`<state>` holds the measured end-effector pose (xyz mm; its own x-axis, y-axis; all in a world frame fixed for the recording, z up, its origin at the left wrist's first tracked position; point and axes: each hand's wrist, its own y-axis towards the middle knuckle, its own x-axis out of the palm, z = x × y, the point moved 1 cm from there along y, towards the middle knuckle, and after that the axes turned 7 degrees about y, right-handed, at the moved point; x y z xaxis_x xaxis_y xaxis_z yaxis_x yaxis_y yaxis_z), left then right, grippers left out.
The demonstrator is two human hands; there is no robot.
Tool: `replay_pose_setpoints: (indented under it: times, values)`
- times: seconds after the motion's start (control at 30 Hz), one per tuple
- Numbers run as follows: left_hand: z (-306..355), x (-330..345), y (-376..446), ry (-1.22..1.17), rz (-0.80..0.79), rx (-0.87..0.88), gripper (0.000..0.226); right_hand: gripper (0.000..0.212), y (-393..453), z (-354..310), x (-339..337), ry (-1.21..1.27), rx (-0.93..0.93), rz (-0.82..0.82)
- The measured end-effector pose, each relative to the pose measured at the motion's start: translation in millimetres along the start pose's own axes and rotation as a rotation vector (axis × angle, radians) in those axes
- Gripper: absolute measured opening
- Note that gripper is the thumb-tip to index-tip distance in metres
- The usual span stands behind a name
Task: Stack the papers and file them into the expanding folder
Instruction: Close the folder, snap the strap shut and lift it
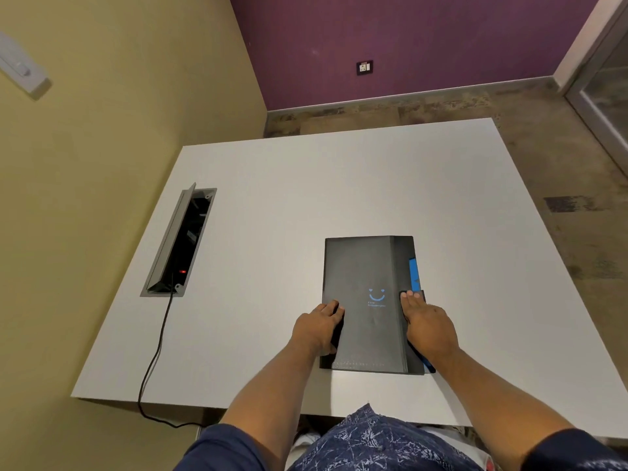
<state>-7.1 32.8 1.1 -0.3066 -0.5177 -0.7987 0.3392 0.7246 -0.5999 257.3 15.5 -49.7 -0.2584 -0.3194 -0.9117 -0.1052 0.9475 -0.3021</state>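
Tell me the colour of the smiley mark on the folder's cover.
Light blue, printed on the dark grey expanding folder; the head view shows it clearly.

head: worn, wide-angle | faces forward-down over flat white rectangular table (339,198) | close above near edge, likely standing | only view

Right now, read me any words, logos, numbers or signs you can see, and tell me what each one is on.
Folder: a blue smiley sign, no letters in it.
Folder, under the smiley: two short lines of blue print, too small to read.
Folder, near edge: a row of tiny pale marks, too small to read.
Wall socket: no readable text.
Nothing else carries text.
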Motion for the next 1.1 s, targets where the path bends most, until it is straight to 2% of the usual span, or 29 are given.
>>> replay_pose_setpoints:
  times: [0.23, 0.4, 0.53, 0.6, 0.8, 0.93, 1.03, 1.1]
  values:
    - [-2, -2, 4, 0.002, -0.009, 0.009, 0.104, 0.060, 8, -7, -7, -0.087, -0.024, -0.021]
    - [-3, -2, 4, -0.002, 0.002, 0.014, 0.104, 0.062, 14, -7, -1, -0.195, 0.025, -0.082]
    - [-2, 0, 4, -0.005, 0.001, 0.011, 0.105, 0.034, 18, -34, -28, -0.391, -0.041, -0.139]
    - [-2, 1, 3, -0.007, 0.001, 0.007, 0.105, 0.025, 26, -45, -42, -0.400, -0.042, -0.218]
    - [-2, 3, 0, -0.028, -0.034, 0.002, 0.103, 0.025, 38, -52, -50, -0.414, 0.030, -0.330]
    - [-2, 0, -4, -0.099, -0.017, -0.018, 0.091, 0.030, 25, -46, -38, -0.423, -0.030, -0.227]
    - [-1, -1, -6, -0.186, 0.099, -0.094, 0.062, 0.053, 2, -21, -16, -0.202, -0.013, -0.035]
    - [-1, 1, -8, -0.264, 0.157, -0.180, 0.053, 0.067, -12, 1, -2, -0.023, 0.009, 0.078]
